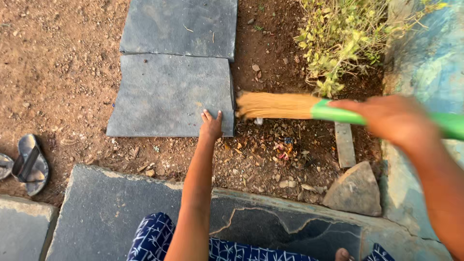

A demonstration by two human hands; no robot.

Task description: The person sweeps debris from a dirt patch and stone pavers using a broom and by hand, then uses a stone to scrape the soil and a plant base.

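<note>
1. Head view, risk: the broom [278,105] bristle tips sit just beside the left hand [211,126]; a stroke toward it would likely strike the fingers or throw grit over them.
2. Head view, risk: loose pebbles and dry leaf litter [270,154] could scatter onto the grey stone slab [169,94].
3. Head view, grip: the right hand [394,118] is closed around the green handle. The left hand lies flat, fingers extended, holding nothing, on the slab's near right corner.
4. Head view, appearance: straw-coloured bristles, bound into a green sleeve, held low above the soil right of the slab.
</note>
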